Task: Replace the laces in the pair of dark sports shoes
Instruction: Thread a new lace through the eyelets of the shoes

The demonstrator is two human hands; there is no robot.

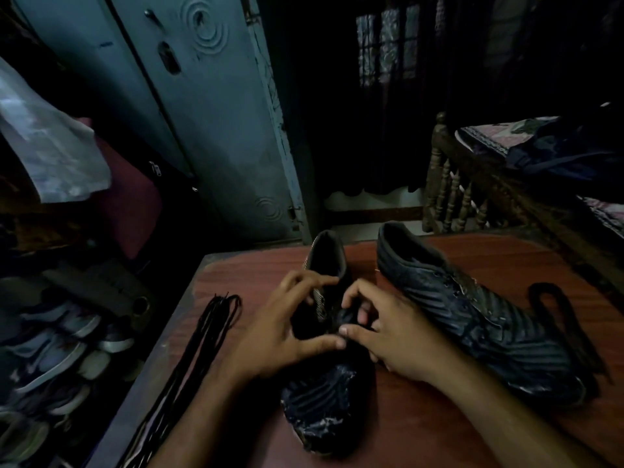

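Observation:
Two dark sports shoes stand on a reddish wooden table (422, 417). The nearer shoe (324, 403) points its toe toward me, and both hands work at its lace area. My left hand (287, 336) curls round the shoe's left side, thumb pressed across the middle. My right hand (388, 336) pinches a dark bit of lace or tongue there; which one is too dark to tell. The second shoe (479, 315) lies to the right, untouched. A bundle of thin black laces (202, 346) lies along the table's left edge. A wider black lace (560, 319) loops beside the right shoe.
Left of the table, a low rack holds several other shoes (57, 352). A blue-grey metal cupboard (209, 123) stands behind. A wooden bed frame (472, 184) with bedding borders the right. The room is dim.

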